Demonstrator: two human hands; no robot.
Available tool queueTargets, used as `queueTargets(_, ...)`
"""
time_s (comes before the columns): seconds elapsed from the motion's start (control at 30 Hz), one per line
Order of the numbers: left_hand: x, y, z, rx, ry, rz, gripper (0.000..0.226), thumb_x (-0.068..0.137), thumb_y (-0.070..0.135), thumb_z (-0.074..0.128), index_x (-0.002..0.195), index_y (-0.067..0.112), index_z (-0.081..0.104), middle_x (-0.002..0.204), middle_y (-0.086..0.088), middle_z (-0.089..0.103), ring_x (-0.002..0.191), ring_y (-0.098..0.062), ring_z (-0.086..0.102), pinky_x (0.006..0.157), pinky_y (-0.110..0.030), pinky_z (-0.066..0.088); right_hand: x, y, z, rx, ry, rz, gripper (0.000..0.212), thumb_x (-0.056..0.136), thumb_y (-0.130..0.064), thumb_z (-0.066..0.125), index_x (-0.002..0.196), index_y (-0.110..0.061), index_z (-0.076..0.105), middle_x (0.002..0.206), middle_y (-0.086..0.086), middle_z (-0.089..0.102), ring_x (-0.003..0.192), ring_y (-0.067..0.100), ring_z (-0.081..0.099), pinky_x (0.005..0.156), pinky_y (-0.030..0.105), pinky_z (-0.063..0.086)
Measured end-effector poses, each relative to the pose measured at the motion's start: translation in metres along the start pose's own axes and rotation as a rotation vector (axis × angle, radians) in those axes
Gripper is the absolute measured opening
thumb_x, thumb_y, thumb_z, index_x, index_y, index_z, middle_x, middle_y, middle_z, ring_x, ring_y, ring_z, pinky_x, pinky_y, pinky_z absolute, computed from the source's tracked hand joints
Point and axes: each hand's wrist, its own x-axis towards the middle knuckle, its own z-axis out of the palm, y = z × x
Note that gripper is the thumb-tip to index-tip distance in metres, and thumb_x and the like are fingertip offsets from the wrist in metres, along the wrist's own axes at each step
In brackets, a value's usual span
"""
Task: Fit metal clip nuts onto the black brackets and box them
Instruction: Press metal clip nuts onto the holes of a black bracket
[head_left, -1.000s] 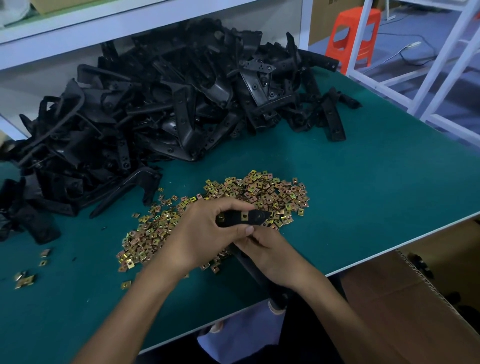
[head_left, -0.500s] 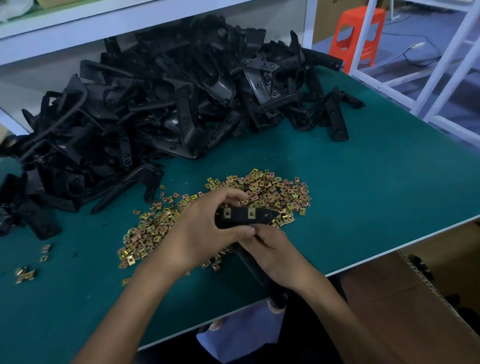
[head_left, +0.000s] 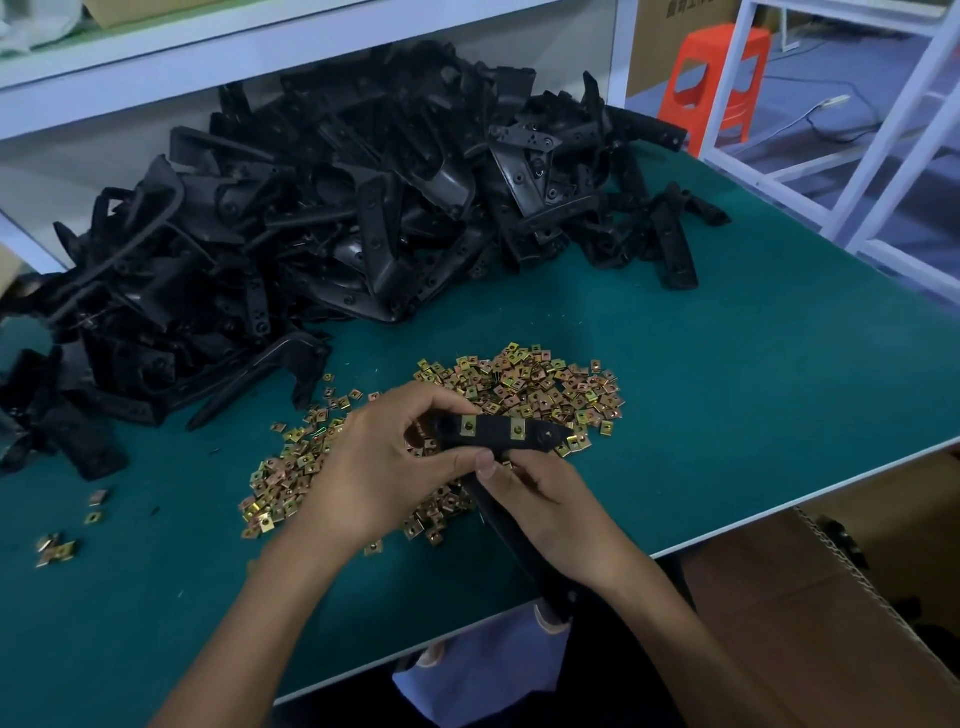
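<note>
Hands hold the work at the near edge of the table: the left hand is closed around the left end of one black bracket, thumb beneath and fingers over the top, while the right hand grips the lower leg of the same bracket from below, its fingertips pinched at the bracket's underside. Compared with a second ago, when a single clip nut showed on the upper face, two clip nuts now sit side by side on it, and the bracket is turned more squarely toward the camera. This indicates that fitting on this bracket is progressing; one hole toward its right tip appears unfilled, so a further nut is probably required before boxing. Directly behind and beneath the hands lies the loose heap of clip nuts, spread across the table, with a few strays at the near left. To the near right, below the table edge, stands the cardboard box; nothing blocks the path to it. Farther back, the large pile of brackets is tangled, and pieces may snag when pulled. Beyond it stand a white shelf and an orange stool.
</note>
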Motion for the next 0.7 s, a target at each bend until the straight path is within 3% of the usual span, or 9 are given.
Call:
queueTargets(0.07, 0.000, -0.001, 0.000, 0.002, 0.038, 0.019, 0.030, 0.074, 0.030, 0.089, 0.094, 0.040, 0.068, 0.096, 0.026, 0.067, 0.091, 0.001, 0.063, 0.078, -0.016, 0.046, -0.004, 0.003, 0.000, 0.027, 0.033, 0.005, 0.013, 0.100, -0.046, 0.057, 0.102, -0.037, 0.067, 0.084, -0.010, 0.070, 0.074, 0.006, 0.062, 0.066, 0.029, 0.049)
queueTargets(0.13, 0.000, 0.001, 0.000, -0.013, 0.068, 0.024, 0.032, 0.075, 0.029, 0.088, 0.096, 0.042, 0.068, 0.099, 0.027, 0.067, 0.093, 0.003, 0.063, 0.077, -0.010, 0.044, -0.010, 0.006, -0.002, 0.024, 0.073, 0.006, 0.022, 0.096, -0.053, 0.059, 0.116, -0.045, 0.062, 0.094, -0.007, 0.075, 0.082, 0.006, 0.068, 0.070, 0.026, 0.053)
queueTargets(0.33, 0.010, 0.024, 0.025, -0.124, 0.025, 0.143, 0.038, 0.080, 0.024, 0.084, 0.106, 0.046, 0.067, 0.107, 0.025, 0.069, 0.103, 0.004, 0.063, 0.086, -0.012, 0.047, -0.039, -0.005, -0.026, -0.174, 0.249, -0.050, 0.027, 0.097, -0.060, 0.053, 0.124, -0.056, 0.053, 0.093, -0.021, 0.070, 0.084, -0.003, 0.064, 0.070, 0.020, 0.048)
queueTargets(0.43, 0.018, 0.040, 0.057, -0.149, -0.075, 0.226, 0.049, 0.082, 0.017, 0.081, 0.115, 0.049, 0.066, 0.114, 0.035, 0.065, 0.108, 0.012, 0.059, 0.089, -0.003, 0.042, -0.075, -0.007, -0.050, -0.224, 0.431, -0.012, 0.027, 0.095, -0.057, 0.054, 0.122, -0.053, 0.055, 0.082, -0.001, 0.064, 0.076, 0.015, 0.061, 0.073, 0.037, 0.049)
queueTargets(0.53, 0.021, 0.051, 0.086, -0.130, -0.132, 0.270, 0.051, 0.082, 0.016, 0.081, 0.113, 0.053, 0.064, 0.111, 0.037, 0.063, 0.100, 0.013, 0.061, 0.086, 0.000, 0.041, -0.126, 0.003, -0.084, -0.210, 0.700, 0.083, 0.019, 0.096, -0.050, 0.061, 0.113, -0.055, 0.055, 0.080, -0.014, 0.062, 0.075, -0.004, 0.057, 0.072, 0.020, 0.045)
queueTargets(0.6, 0.019, 0.053, 0.099, -0.121, -0.174, 0.300, 0.045, 0.083, 0.016, 0.079, 0.109, 0.050, 0.066, 0.108, 0.037, 0.064, 0.098, 0.013, 0.061, 0.083, 0.002, 0.039, -0.166, 0.012, -0.119, -0.191, 0.853, 0.181, 0.019, 0.099, -0.037, 0.064, 0.115, -0.042, 0.055, 0.096, -0.023, 0.068, 0.090, -0.010, 0.062, 0.077, 0.012, 0.046)
queueTargets(0.7, 0.015, 0.048, 0.107, -0.141, -0.201, 0.323, 0.039, 0.083, 0.011, 0.078, 0.102, 0.044, 0.070, 0.102, 0.034, 0.069, 0.096, 0.012, 0.064, 0.084, 0.000, 0.041, -0.216, 0.033, -0.181, -0.316, 1.047, 0.382, 0.019, 0.098, -0.039, 0.064, 0.113, -0.033, 0.055, 0.107, -0.011, 0.067, 0.098, 0.009, 0.065, 0.084, 0.035, 0.054)
